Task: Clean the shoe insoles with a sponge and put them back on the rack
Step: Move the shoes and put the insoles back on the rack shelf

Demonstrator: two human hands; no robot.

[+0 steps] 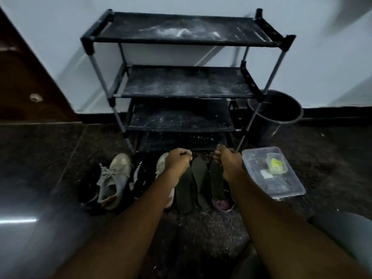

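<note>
Both forearms reach forward, left hand [178, 160] fingers curled round one dark flat insole [184, 190], right hand [227, 159] fingers pinching a second dark insole [217, 184], black four-tier shoe rack [181, 83] just beyond the fingers.

Dim, bluish light falls softly from above on the rack [181, 83], catching pale dust on its top shelf while the lower tiers sink near black, and thin pole shadows slant over the wall [60, 47] behind the rack. Left of the rack, nearer the camera, a bright streak of glare lies on the polished floor [40, 178]. The picture is soft, smeared most at the corner up and right of the rack, its poles splay with wide-angle distortion, and the dark insoles [199, 184] before the rack barely stand out
</note>
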